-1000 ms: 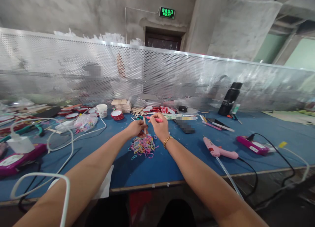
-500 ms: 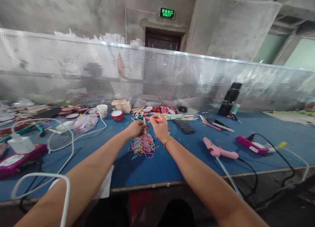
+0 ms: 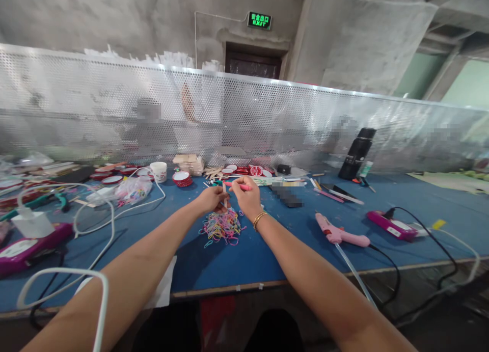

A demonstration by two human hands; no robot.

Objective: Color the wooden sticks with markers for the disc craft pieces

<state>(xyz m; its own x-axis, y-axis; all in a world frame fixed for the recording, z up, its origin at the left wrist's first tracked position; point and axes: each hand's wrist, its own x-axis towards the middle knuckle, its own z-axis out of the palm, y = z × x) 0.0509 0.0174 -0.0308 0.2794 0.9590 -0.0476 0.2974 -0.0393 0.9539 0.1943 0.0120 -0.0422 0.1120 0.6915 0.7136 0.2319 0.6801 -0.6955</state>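
Note:
My left hand (image 3: 211, 199) is closed round a thin pale wooden stick (image 3: 224, 194) held upright over the blue table (image 3: 244, 255). My right hand (image 3: 246, 195), with a gold bracelet at the wrist, pinches a pink pen (image 3: 237, 185) whose tip points left toward the top of the stick. Both hands hover just above a loose pile of coloured rubber bands (image 3: 222, 226). The two hands almost touch.
A pink glue gun (image 3: 340, 235) with a black cable lies to the right. Magenta devices (image 3: 390, 226) and white cables (image 3: 95, 214) lie on both sides. Red round lids (image 3: 182, 178), a white cup (image 3: 158, 171) and a black bottle (image 3: 357, 153) stand before a perforated metal screen.

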